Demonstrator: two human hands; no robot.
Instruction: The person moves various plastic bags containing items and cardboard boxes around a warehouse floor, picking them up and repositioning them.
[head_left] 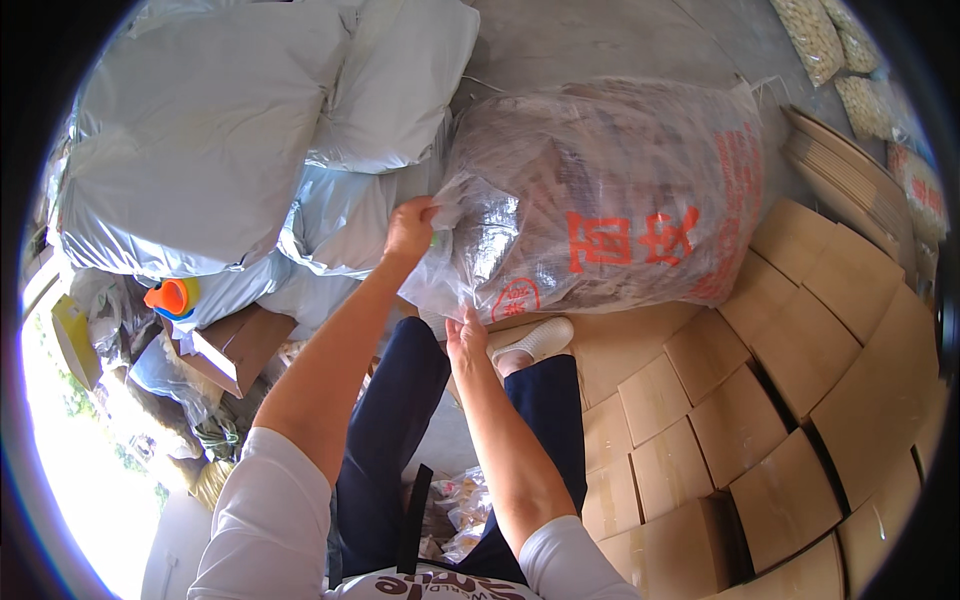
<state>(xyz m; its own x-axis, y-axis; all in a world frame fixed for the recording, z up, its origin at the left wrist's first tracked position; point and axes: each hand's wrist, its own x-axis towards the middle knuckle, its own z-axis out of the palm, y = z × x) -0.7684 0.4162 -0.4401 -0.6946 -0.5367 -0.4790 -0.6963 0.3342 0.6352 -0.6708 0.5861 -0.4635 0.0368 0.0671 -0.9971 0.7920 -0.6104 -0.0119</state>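
Observation:
A large clear plastic sack (640,200) with red printing lies on its side in front of me, packed with brownish contents I cannot make out. Its gathered mouth points toward my left. My left hand (410,230) is closed on the upper edge of that mouth. Lower down, my right hand (468,338) pinches the near edge of the same plastic. Between the two hands the film is stretched out and wrinkled.
Big grey-white plastic bundles (200,130) are heaped on the left, near an orange-topped container (173,297) and an open carton (240,350). Stacked cardboard boxes (690,440) fill the right side. Flattened cardboard (845,175) and clear bags (808,38) lie at the far right.

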